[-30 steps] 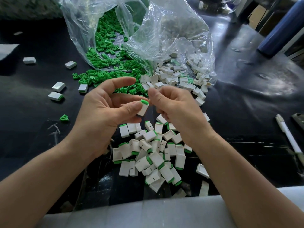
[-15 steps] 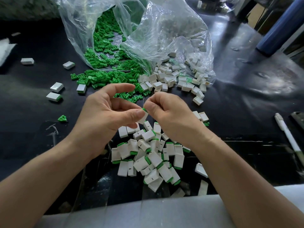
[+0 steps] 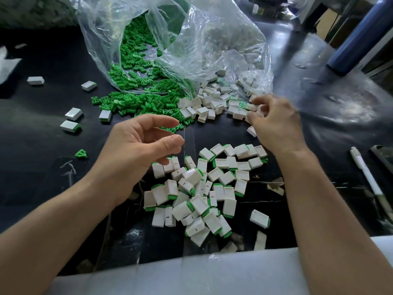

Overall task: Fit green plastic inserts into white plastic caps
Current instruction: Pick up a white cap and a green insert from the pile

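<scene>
Heap of fitted caps (image 3: 200, 188) on worktop (image 3: 42, 145), centre-near; long axes lie every which way, green ends mixed. Loose white caps (image 3: 208, 105) at mouth of clear bag (image 3: 212, 39), many w/ open side up. Green inserts (image 3: 138, 103) spilled just left of them. L hand (image 3: 144, 145) over heap's far-left edge, fingers loosely curled, holds nothing. R hand (image 3: 274, 122) in among loose white caps, blurred; grip can't tell. Bare worktop betw. hands. Pen (image 3: 365, 173) far right, stray caps (image 3: 73, 113) far left, pale sheet (image 3: 191, 273) along near edge.

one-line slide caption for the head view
Right hand reaches into loose white caps while empty left hand hovers near assembled pile.
</scene>
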The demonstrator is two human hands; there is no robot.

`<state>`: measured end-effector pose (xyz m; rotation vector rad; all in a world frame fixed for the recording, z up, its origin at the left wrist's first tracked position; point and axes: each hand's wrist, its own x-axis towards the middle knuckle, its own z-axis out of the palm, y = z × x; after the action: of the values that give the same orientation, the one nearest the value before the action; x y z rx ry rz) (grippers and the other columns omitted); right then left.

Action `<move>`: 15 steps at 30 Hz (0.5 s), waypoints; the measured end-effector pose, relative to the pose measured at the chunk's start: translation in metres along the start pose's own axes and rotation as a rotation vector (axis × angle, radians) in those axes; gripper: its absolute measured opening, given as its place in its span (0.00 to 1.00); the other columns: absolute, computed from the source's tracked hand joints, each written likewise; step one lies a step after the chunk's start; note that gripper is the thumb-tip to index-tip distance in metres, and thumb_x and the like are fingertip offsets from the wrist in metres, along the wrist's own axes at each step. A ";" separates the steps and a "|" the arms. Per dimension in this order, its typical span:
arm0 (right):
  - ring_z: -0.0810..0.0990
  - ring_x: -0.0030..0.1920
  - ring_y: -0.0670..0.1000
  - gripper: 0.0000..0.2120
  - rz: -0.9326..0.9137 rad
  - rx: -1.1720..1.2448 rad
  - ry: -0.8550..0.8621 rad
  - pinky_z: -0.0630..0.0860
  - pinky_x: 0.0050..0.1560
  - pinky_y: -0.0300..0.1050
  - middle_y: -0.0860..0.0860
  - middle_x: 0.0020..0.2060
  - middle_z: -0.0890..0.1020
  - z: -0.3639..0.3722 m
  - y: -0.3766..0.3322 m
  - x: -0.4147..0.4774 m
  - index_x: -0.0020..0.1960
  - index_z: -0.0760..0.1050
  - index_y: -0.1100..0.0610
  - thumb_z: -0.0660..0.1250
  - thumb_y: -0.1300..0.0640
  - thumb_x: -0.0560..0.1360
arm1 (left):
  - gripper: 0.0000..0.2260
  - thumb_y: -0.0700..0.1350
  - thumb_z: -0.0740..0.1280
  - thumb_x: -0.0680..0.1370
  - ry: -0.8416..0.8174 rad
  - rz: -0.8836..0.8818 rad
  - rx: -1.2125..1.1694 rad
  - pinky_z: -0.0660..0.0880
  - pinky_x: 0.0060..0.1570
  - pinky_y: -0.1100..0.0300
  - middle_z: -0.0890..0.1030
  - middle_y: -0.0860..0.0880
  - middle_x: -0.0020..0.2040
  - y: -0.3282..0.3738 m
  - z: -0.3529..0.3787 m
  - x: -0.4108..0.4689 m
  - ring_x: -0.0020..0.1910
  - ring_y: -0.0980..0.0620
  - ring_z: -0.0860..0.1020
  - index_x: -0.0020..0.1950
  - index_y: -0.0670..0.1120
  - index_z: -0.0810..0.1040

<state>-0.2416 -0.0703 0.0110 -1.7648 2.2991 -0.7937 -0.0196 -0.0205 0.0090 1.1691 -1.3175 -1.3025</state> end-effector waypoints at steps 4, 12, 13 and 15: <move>0.73 0.60 0.58 0.18 0.052 -0.119 -0.099 0.68 0.61 0.47 0.58 0.60 0.76 0.004 0.009 0.005 0.63 0.73 0.50 0.66 0.54 0.73 | 0.12 0.45 0.70 0.63 0.036 -0.011 -0.018 0.77 0.32 0.66 0.84 0.47 0.37 -0.003 -0.002 0.001 0.34 0.55 0.82 0.45 0.49 0.79; 0.74 0.60 0.55 0.20 -0.010 -0.153 -0.126 0.68 0.60 0.43 0.56 0.58 0.79 0.008 0.005 0.001 0.61 0.75 0.50 0.64 0.65 0.72 | 0.08 0.36 0.70 0.71 0.139 -0.018 -0.002 0.76 0.28 0.67 0.84 0.50 0.36 -0.007 -0.011 0.012 0.35 0.56 0.82 0.46 0.49 0.79; 0.74 0.60 0.55 0.21 -0.015 -0.144 -0.131 0.68 0.60 0.43 0.56 0.58 0.79 0.009 0.004 0.000 0.62 0.74 0.50 0.63 0.65 0.72 | 0.08 0.36 0.70 0.71 0.139 -0.020 -0.002 0.76 0.28 0.67 0.84 0.50 0.35 -0.008 -0.011 0.012 0.34 0.56 0.82 0.45 0.49 0.79; 0.74 0.60 0.56 0.21 -0.017 -0.127 -0.145 0.69 0.60 0.44 0.56 0.58 0.78 0.010 0.003 -0.001 0.64 0.72 0.52 0.63 0.65 0.73 | 0.08 0.36 0.70 0.72 0.137 -0.023 -0.006 0.75 0.28 0.67 0.84 0.50 0.35 -0.008 -0.011 0.013 0.34 0.56 0.82 0.45 0.49 0.79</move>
<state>-0.2399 -0.0724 0.0009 -1.8298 2.2874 -0.5130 -0.0103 -0.0346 0.0009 1.2496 -1.2034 -1.2197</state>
